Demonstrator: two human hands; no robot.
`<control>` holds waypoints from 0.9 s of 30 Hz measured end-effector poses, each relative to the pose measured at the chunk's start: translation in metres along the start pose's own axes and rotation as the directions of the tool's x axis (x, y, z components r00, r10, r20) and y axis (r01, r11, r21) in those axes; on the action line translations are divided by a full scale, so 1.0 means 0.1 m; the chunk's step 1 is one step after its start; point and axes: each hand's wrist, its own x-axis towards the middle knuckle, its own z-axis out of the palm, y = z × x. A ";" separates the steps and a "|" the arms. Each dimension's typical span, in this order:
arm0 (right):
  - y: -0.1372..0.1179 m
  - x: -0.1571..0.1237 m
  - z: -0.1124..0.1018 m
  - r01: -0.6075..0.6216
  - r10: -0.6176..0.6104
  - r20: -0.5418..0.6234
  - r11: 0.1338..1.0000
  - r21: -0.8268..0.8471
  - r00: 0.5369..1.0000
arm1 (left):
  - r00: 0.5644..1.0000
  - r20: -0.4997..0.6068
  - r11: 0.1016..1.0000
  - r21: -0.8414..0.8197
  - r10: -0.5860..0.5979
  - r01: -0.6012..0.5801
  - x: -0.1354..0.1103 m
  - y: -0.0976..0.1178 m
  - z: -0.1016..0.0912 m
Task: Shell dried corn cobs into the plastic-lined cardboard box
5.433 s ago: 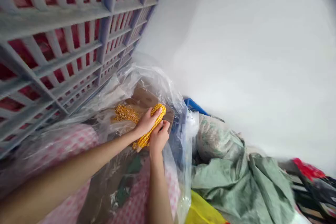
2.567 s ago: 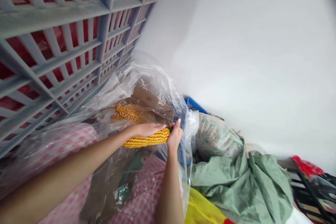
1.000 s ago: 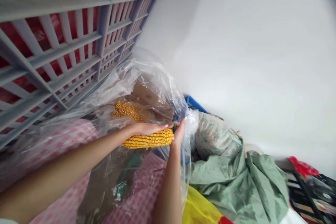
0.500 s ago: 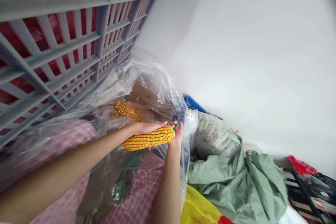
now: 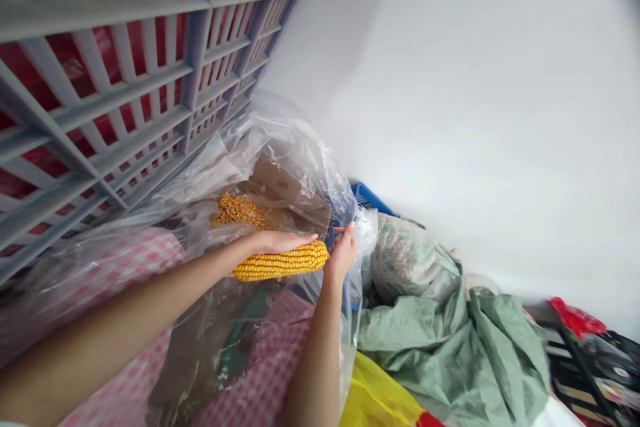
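Note:
A yellow corn cob lies nearly level in my left hand, whose fingers wrap over its upper side. Its kernels look full along the visible side. At the cob's right end is my right hand, its fingers curled and closed; what they grip is hidden. Both hands are above a clear plastic bag, which spreads around them. Behind the left wrist, loose corn kernels are heaped beside brown cardboard.
A large grey plastic crate with red contents rises at left. Pink checked cloth lies below the arms. To the right are a stuffed white sack, a green cloth, a yellow bag and a blue basket by the white wall.
My right hand has moved slightly up and right, off the cob's end. A small green piece seen by its fingers is now hidden. My left hand keeps the corn cob, shifted slightly left.

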 end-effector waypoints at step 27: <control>0.10 -0.20 0.08 0.109 -0.110 0.134 0.994 0.016 0.985 | 0.956 0.105 0.947 -0.145 -0.272 0.286 -0.08 -0.03 0.03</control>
